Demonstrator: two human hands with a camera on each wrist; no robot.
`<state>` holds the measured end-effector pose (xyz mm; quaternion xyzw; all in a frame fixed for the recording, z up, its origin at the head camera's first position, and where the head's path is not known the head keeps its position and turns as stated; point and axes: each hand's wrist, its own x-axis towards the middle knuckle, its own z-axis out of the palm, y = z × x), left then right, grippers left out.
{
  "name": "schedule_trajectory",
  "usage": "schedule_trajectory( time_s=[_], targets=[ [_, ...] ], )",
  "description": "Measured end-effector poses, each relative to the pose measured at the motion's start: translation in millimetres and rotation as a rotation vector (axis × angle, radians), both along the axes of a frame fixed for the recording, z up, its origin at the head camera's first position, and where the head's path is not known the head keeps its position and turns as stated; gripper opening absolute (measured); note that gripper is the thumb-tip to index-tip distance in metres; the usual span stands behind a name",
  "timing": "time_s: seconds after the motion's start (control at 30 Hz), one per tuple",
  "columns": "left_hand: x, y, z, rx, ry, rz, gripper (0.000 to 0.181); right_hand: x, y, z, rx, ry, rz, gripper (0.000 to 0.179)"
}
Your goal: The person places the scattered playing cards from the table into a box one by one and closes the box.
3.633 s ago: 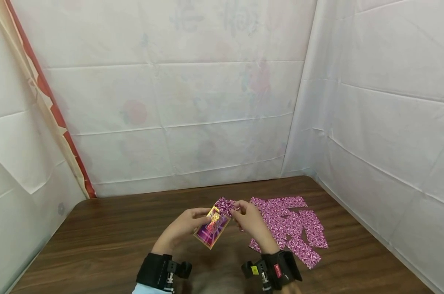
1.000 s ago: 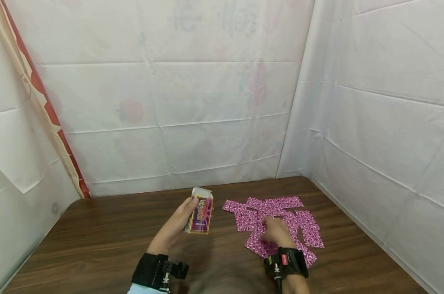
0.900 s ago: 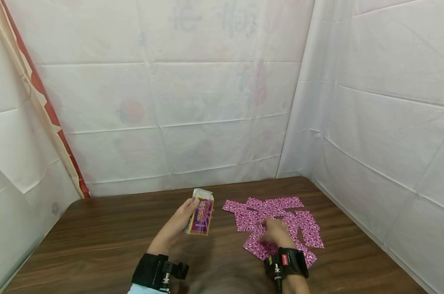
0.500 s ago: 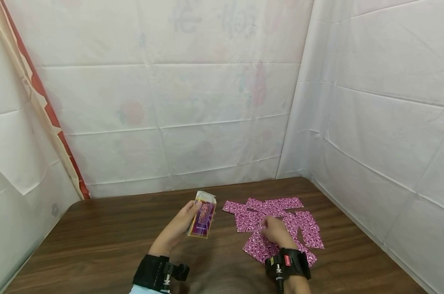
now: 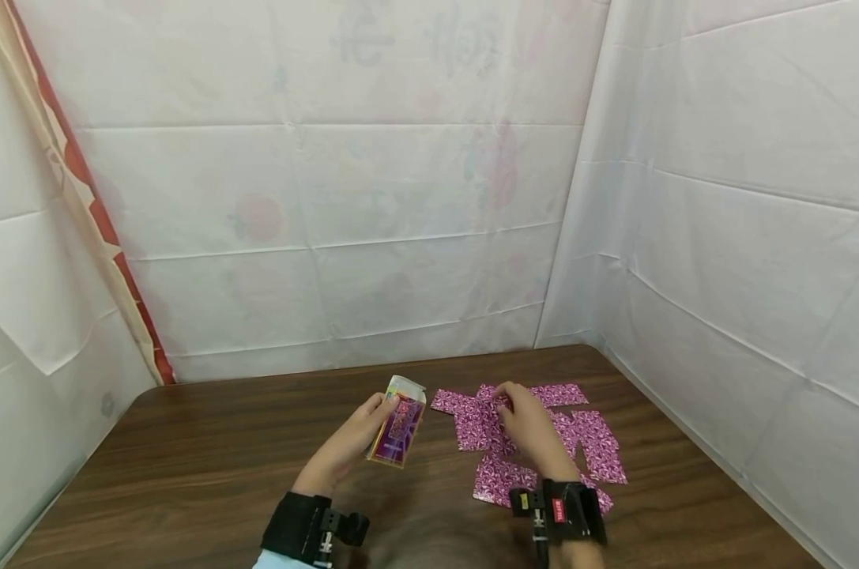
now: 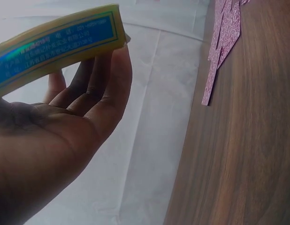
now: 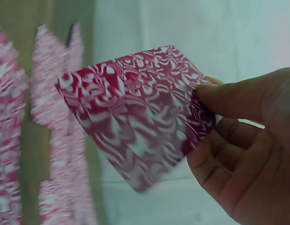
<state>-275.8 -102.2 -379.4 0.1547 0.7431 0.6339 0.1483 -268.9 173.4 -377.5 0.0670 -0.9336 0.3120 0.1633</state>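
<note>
Currently, right hand [image 5: 532,425]: card [image 7: 135,117] pinched at fingertips, over scattered cards [image 5: 597,444] toward counter's [image 5: 223,450] right edge.
Left hand [image 5: 356,429]: box [image 5: 401,428] gripped beneath thumb.

Your work surface is a tabletop [image 5: 216,454] in dark brown wood grain, its streaks running crosswise in front of you, its visible far corners rounded. Directly on it, right of centre, you have a loose spread of cards [image 5: 598,446], patterned pink-and-white sides up. Many overlap; their edges point various ways, and wood shows through gaps between some. The spread's middle is partly hidden from your head view; exact count undetermined.
</note>
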Motion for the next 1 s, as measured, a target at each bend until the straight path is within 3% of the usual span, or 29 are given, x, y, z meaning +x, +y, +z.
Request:
schedule_trajectory(
  time_s=[0.23,0.37,0.63,0.83,1.0],
  targets=[
    [0.7,0.7,0.8,-0.007,-0.015,0.021,0.06,16.5,-16.7,30.7,-0.026,0.069,0.056,0.01],
    [0.2,2.0,-0.2,-0.008,-0.017,-0.007,0.063,24.8,-24.4,41.1,-0.134,0.094,0.114,0.017],
    [2.1,3.6,0.0,0.002,-0.033,-0.132,0.067,33.0,-38.3,48.7,-0.429,0.099,0.189,0.024],
    [2.9,3.0,-0.3,0.026,-0.036,-0.205,0.067,33.0,-44.4,49.0,-0.503,0.128,0.186,0.019],
    [3.6,2.7,0.8,0.027,-0.026,-0.213,0.066,31.9,-46.0,48.0,-0.489,0.135,0.144,0.017]
  ],
)
